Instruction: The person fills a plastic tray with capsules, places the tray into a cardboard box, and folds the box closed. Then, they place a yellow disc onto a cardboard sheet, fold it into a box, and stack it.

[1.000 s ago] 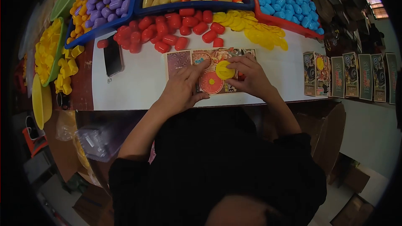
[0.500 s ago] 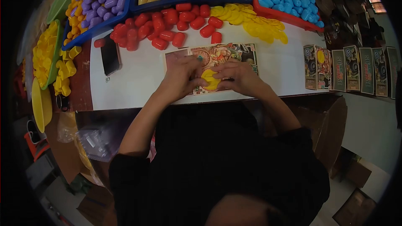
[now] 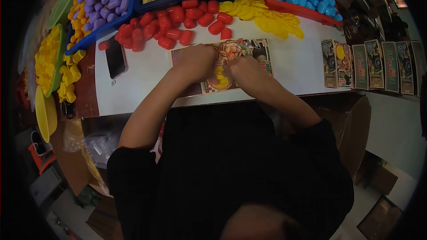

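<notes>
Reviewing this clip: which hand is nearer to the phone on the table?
The left hand: it is over the printed cardboard, to the right of the phone. The right hand is farther right, beyond the left.

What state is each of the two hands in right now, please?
Left hand: curled over the printed card; whether it holds anything is hidden.
Right hand: curled beside the yellow disc; grip cannot be told.
</notes>
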{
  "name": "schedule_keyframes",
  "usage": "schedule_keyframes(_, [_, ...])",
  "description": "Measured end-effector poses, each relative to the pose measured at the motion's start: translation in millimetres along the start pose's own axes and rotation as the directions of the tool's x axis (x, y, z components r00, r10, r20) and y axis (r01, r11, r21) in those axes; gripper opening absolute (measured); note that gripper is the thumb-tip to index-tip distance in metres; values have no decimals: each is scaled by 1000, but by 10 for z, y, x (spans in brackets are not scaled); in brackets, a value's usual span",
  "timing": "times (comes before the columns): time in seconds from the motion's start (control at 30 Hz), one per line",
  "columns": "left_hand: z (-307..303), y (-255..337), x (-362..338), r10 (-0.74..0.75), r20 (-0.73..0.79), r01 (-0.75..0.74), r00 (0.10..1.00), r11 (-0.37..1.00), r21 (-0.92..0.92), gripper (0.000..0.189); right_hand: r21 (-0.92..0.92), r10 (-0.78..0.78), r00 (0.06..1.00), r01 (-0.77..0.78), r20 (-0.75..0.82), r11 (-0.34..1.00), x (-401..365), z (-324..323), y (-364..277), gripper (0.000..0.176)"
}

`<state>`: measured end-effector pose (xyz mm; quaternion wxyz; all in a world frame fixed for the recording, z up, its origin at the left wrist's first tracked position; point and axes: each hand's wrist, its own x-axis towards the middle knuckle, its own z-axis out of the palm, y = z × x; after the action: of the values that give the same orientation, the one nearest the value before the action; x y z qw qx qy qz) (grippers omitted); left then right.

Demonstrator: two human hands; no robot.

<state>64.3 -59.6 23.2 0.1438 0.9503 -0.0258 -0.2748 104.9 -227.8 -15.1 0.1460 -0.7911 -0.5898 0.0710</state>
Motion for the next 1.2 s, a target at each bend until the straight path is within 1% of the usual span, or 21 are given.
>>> schedule_keyframes(0.2, [218, -77, -163, -37, -202, 17, 979, 995, -102, 29, -190, 79, 989, -54, 127, 980, 34, -109, -204, 8])
schedule_keyframes(0.27, [389, -274, -227, 152, -673, -257, 724, 965, -58, 39, -220, 76, 991, -50, 108, 974, 12, -122, -122, 10])
schedule_keyframes(0.3, [465, -399, -263, 161, -684, -253, 712, 967, -36, 39, 310, 201, 980, -193, 6, 931, -65, -121, 45, 13])
schedule_keyframes(0.33, [551, -538, -305, -2, -850, -141, 527, 986, -89, 47, 762, 349, 937, -215, -16, 611, -153, -82, 202, 17])
schedule_keyframes(0.37, [554, -655, -332, -151, -947, -54, 285, 983, -173, 54, 692, 409, 881, -142, -238, 708, -253, 37, 310, 25])
schedule_keyframes(0.4, [538, -738, -369, -149, -949, -57, 277, 984, -171, 54, 687, 405, 881, -138, -244, 714, -259, -25, 204, 25])
schedule_keyframes(0.43, [583, -789, -432, -430, -717, -234, 548, 745, -625, 57, 727, 478, 844, -168, -243, 666, -308, -62, 5, 29])
schedule_keyframes(0.47, [630, -790, -487, -485, -344, -220, 804, 295, -930, 60, 766, 550, 801, -195, -236, 613, -348, -121, -225, 32])
schedule_keyframes(0.5, [460, -583, -602, -468, -355, -213, 809, 330, -920, 57, 466, 282, 880, -81, -382, 881, -355, -214, -437, 48])
schedule_keyframes(0.6, [-13, -58, -891, -259, -412, -332, 874, 302, -894, 54, -51, -13, 842, -17, -539, 999, -341, -267, -847, 54])
schedule_keyframes(0.7, [-228, 199, -878, -232, -570, -553, 788, 139, -821, 54, -63, 28, 672, -110, -740, 992, -661, -530, -582, 36])
schedule_keyframes(0.77, [-227, 174, -637, -207, -649, -604, 732, 242, -759, 54, 244, 316, 538, -203, -781, 948, -807, -872, -481, 23])
schedule_keyframes(0.8, [-205, 184, -514, -76, -534, -528, 842, 79, -845, 53, 235, 314, 531, -213, -787, 948, -903, -821, -289, 23])
schedule_keyframes(0.83, [-161, 206, -389, 87, -412, -408, 907, -67, -911, 51, 604, 511, 557, -21, -654, 797, -1017, -672, -36, 23])
schedule_keyframes(0.87, [-74, 188, -285, 155, -347, -342, 925, -59, -938, 54, 859, 633, 616, 152, -469, 488, -1116, -626, 106, 22])
schedule_keyframes(0.9, [-37, 193, -223, 203, -355, -351, 913, -57, -935, 54, 932, 737, 587, 97, -336, 348, -1099, -675, 61, 20])
schedule_keyframes(1.03, [-72, 548, -102, 27, -471, -452, 882, 335, -826, 58, 895, 801, 506, -115, -321, 432, -931, -545, -27, 30])
schedule_keyframes(1.07, [-80, 588, -64, -53, -464, -411, 884, 384, -827, 50, 733, 703, 543, -215, -460, 646, -929, -593, 19, 43])
schedule_keyframes(1.13, [-157, 505, 22, 280, -830, -684, 483, 712, -158, 47, 509, 595, 558, -323, -578, 798, -981, -770, 153, 56])
schedule_keyframes(1.17, [-269, 393, 10, 543, -706, -597, 455, 774, 210, 49, 283, 423, 755, -320, -500, 904, -1014, -875, 195, 55])
schedule_keyframes(1.2, [-377, 449, -92, 606, -602, -651, 520, 738, 180, 53, 52, 253, 906, -250, -338, 967, -1035, -1028, 183, 53])
